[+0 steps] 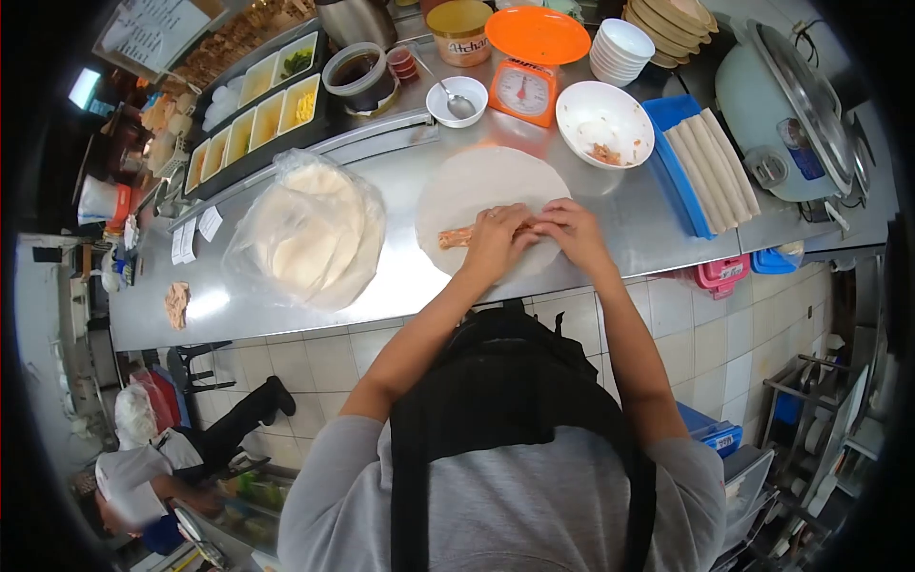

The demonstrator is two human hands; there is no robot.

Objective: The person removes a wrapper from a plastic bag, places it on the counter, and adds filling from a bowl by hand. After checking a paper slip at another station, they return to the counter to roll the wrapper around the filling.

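Centrally, on the steel surface [400,276], a round wrapper [486,181] lies flat with a strip of orange filling [455,236] along its lower edge. The left hand [496,240] and right hand [572,232] sit side by side, touching. Their fingers are curled narrow, pinching the wrapper's near edge over the filling (its left end pokes out). A bag of wrappers [310,229] lies to the left; a blue tray [667,114] of finished rolls sits at right.

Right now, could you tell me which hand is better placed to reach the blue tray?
Probably right: the right hand rests on the wrapper nearer the blue tray than the left hand.
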